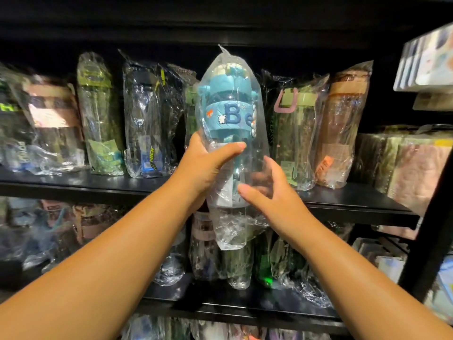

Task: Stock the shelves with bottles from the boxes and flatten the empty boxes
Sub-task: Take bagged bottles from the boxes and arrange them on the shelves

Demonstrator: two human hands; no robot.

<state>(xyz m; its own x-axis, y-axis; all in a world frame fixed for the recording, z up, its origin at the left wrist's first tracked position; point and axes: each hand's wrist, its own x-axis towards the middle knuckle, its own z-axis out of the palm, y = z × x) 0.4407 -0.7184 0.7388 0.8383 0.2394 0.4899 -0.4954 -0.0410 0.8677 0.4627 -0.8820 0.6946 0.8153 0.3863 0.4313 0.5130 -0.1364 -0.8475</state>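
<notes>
Gripping crinkly-bagged blue bottle [229, 116]: left hand [208, 165]; right hand [272, 192] spread alongside.

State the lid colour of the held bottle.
The lid is light blue; the head view shows it.

L hand [208, 165] gripping; R hand [272, 195] splayed.

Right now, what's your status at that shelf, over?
Left hand grips bagged blue bottle; right hand open against its side. Bottle upright, not yet on the shelf. Green bottle crowding the gap behind.
</notes>
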